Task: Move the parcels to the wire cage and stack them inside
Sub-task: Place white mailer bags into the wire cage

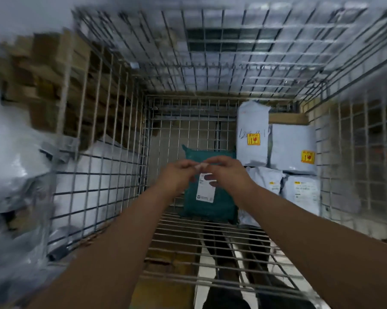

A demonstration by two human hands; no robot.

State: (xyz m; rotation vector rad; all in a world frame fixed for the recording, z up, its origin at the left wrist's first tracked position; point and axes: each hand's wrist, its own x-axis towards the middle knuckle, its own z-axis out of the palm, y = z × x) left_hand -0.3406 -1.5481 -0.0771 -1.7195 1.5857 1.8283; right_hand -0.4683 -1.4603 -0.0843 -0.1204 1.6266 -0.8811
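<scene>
Wire cage [103, 175] contains one green parcel [210, 206] and four grey parcels [252, 134]; left hand [177, 175] and right hand [228, 172] meet fingertip to fingertip above it, too blurred to tell their grasp.

Both arms stretched forward; left hand [179, 175], right hand [226, 172] meet at fingertips, fingers curled; grasp unclear.

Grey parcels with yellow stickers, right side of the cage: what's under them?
Two labelled grey parcels lie under the stickered parcels: lower left parcel, lower right parcel. They cover the wire cage floor there, so anything deeper is hidden.
</scene>
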